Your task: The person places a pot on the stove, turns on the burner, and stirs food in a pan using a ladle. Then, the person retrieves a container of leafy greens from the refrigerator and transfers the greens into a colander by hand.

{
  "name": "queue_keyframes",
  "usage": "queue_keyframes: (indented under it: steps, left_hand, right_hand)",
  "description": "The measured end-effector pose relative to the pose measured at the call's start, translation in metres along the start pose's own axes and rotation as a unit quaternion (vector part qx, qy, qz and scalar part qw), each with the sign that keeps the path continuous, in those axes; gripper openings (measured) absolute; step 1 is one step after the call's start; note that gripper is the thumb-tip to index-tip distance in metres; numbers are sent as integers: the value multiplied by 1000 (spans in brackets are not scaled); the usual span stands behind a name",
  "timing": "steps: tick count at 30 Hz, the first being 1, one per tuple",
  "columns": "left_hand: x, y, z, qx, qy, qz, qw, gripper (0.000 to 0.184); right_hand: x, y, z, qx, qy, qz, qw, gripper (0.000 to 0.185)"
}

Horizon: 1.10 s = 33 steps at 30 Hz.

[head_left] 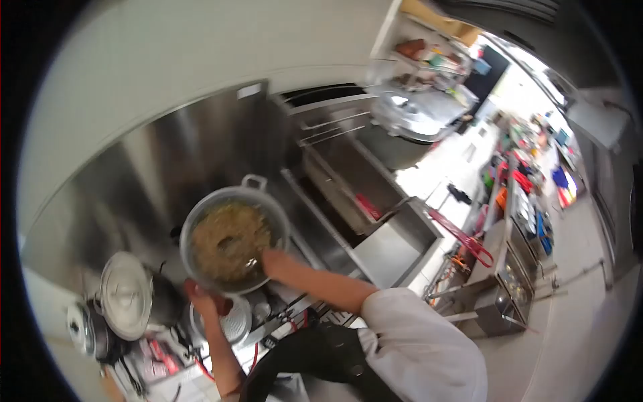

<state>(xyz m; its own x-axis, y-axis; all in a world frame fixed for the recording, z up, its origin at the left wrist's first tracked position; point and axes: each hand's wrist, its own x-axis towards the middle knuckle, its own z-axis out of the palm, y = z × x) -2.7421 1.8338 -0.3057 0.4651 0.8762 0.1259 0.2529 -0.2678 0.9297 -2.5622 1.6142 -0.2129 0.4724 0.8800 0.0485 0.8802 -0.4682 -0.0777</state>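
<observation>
A large metal pot [188, 249] with a loop handle stands on the stove, holding a brownish, chunky food [231, 234]. My right hand [274, 263] reaches over its near rim, closed around a shiny metal utensil [251, 263] whose other end is sunk in the food; its exact kind is hidden. At the pot's near side, opposite the visible loop handle, my left hand [202, 298] is closed against the rim; the part it grips is covered by the fingers. Beneath the forearms lies a perforated metal strainer [236, 323].
Lidded pots [126, 295] stand at left, before a steel splashback [161, 161]. To the right is a deep fryer [348, 181] with a metal tray [396, 244]. A large clear-lidded container [418, 112] sits farther back. A cluttered counter [519, 181] runs along the right.
</observation>
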Motion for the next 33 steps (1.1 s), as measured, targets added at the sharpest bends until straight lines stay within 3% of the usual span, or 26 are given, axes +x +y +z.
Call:
queue_keyframes:
  steps: [1,2,3,4,5,7,9,13,16,20,22,25,28,31,33]
  left_hand:
    - [2,-15,1,-2,5,33,999,43]
    - [11,-47,2,51,21,32,998,42]
    - [8,-27,0,78,65,106,989,42]
    - [2,-5,-7,79,29,-9,996,43]
    - [-1,2,-9,94,43,-37,994,43]
    - [-2,14,-13,98,45,-110,988,45]
    - [-1,36,-21,77,12,-192,978,47]
    - [-3,55,-27,71,24,-205,976,50]
    - [-3,59,-28,84,6,-214,973,51]
    - [-3,46,-26,70,22,-169,983,51]
    - [-3,44,-28,53,40,-143,987,48]
    - [-8,57,-27,42,60,-141,987,42]
    - [-7,59,-28,58,62,-161,983,46]
    - [-5,53,-24,69,58,-177,980,53]
    - [-6,44,-19,47,74,-175,981,52]
  right_hand:
    - [9,-7,-33,163,-136,166,963,21]
    - [11,5,-16,130,-101,143,976,23]
    - [8,16,-10,54,-83,95,991,28]
    - [-2,26,-2,108,7,127,986,33]
    - [4,27,-35,89,-142,170,971,45]
    - [-5,6,-100,122,-111,201,966,46]
    - [-6,-5,-106,98,-140,205,964,44]
    - [-12,-21,-39,32,-169,161,972,46]
    - [12,-48,-29,86,-222,203,950,51]
    - [44,-12,4,106,-222,213,946,44]
    - [43,8,4,60,-193,210,957,38]
    - [37,-7,-62,109,-217,273,931,52]
    - [21,-1,-49,93,-200,259,940,50]
    - [-13,2,-19,150,-186,271,933,32]
    - [-35,-10,-33,114,-211,253,937,40]
